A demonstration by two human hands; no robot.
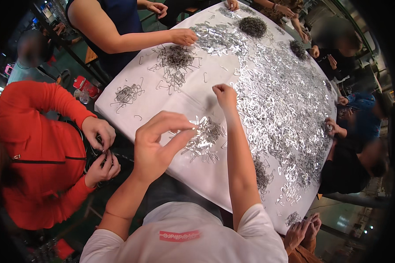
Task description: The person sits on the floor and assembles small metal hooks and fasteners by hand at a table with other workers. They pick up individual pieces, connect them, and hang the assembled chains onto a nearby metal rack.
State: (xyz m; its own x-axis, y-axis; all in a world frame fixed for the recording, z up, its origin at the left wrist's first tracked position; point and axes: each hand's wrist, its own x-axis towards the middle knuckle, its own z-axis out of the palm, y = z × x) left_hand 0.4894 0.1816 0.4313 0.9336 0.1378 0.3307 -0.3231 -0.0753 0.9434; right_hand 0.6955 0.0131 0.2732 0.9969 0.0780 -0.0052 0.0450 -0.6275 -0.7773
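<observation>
My left hand [155, 142] is raised over the near edge of the table and pinches a small shiny metal piece [194, 128] between thumb and forefinger. Just beyond it lies a small heap of shiny metal pieces [205, 139] on the white cloth [184, 103]. My right hand [225, 94] reaches further out, closed in a fist with the knuckles down on the cloth, at the edge of a wide spread of the same shiny pieces [285, 96]. Whether anything is inside the fist is hidden.
Piles of dark wire hooks [176, 57] [252, 26] [127, 93] lie on the far and left parts of the table. A person in a red top [35, 144] works at the left. Another person's hand [183, 36] rests at the far side. Others sit along the right edge, and two hands [302, 230] show at the lower right.
</observation>
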